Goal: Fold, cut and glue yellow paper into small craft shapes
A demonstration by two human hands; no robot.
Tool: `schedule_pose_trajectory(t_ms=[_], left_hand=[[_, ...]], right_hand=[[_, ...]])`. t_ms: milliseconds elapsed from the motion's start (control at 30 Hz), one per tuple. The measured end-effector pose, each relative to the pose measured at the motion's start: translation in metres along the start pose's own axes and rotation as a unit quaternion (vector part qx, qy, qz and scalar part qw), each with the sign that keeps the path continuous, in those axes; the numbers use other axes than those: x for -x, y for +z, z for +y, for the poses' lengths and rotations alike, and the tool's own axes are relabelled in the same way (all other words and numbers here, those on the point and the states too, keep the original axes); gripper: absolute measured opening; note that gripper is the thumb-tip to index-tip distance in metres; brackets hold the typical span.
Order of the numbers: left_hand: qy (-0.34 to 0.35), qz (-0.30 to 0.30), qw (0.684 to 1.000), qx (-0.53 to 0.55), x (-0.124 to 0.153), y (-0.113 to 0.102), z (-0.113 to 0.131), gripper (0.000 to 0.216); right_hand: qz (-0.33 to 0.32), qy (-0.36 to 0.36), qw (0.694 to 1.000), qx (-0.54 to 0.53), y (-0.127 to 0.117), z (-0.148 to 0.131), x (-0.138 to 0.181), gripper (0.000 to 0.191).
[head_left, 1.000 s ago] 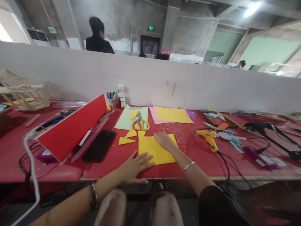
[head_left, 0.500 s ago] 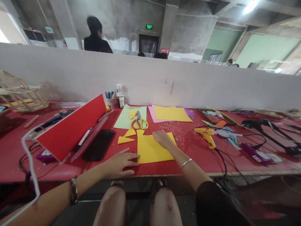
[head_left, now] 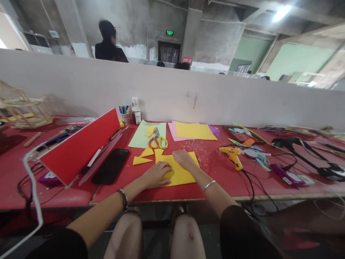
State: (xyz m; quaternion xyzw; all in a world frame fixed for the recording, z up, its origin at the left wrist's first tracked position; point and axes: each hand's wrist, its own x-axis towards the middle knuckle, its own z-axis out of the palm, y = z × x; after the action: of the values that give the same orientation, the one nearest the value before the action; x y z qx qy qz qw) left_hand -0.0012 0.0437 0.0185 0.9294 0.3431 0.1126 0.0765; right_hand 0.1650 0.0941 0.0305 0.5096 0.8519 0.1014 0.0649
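A sheet of yellow paper (head_left: 182, 177) lies near the table's front edge. My left hand (head_left: 156, 174) rests on its left part, fingers stretched out over the surface. At the sheet's upper edge, my right hand (head_left: 183, 160) has its fingers bent and pressed together on the paper; the fingertips are mostly hidden. Just beyond the left corner are pieces of cut yellow paper (head_left: 142, 160). Scissors (head_left: 158, 140) with red and yellow handles lie behind them, partly over a pale green sheet (head_left: 137, 138).
A black phone (head_left: 110, 166) and a leaning red board (head_left: 83, 147) are on the left. On the right lie a yellow glue gun (head_left: 232, 154), its cord and a purple device (head_left: 287, 176). Pink and yellow sheets (head_left: 195, 131) lie behind, before a white partition (head_left: 161, 88).
My left hand has moved right, from beside the yellow paper's left edge onto it. My right hand has stayed at the upper part of the sheet. The view has shifted slightly.
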Motion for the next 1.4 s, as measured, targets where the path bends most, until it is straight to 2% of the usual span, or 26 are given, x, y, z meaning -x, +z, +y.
schedule_pose_trajectory(t_ms=[233,400,700,933,1167,1400], left_hand=[[0.017,-0.087,0.996,0.009,0.007,-0.007,-0.020,0.065],[0.011,-0.112,0.994,0.013,0.011,-0.008,-0.024,0.055],[-0.012,-0.183,0.983,0.007,0.005,-0.019,-0.021,0.067],[-0.022,-0.203,0.979,0.008,0.004,-0.019,-0.023,0.070],[-0.039,-0.213,0.976,0.002,0.004,-0.023,-0.018,0.069],[-0.040,-0.218,0.975,0.002,0.004,-0.022,-0.018,0.070]], right_hand=[[0.004,0.003,1.000,-0.001,0.002,0.000,0.000,0.028],[0.005,-0.001,1.000,0.000,0.001,-0.001,0.001,0.025],[0.015,-0.006,1.000,0.014,0.001,-0.002,0.003,0.026],[0.047,-0.023,0.999,0.013,-0.007,-0.009,0.007,0.027],[0.051,-0.093,0.991,-0.087,-0.009,-0.025,0.048,0.025],[0.060,-0.187,0.975,-0.102,-0.003,-0.049,0.095,0.033]])
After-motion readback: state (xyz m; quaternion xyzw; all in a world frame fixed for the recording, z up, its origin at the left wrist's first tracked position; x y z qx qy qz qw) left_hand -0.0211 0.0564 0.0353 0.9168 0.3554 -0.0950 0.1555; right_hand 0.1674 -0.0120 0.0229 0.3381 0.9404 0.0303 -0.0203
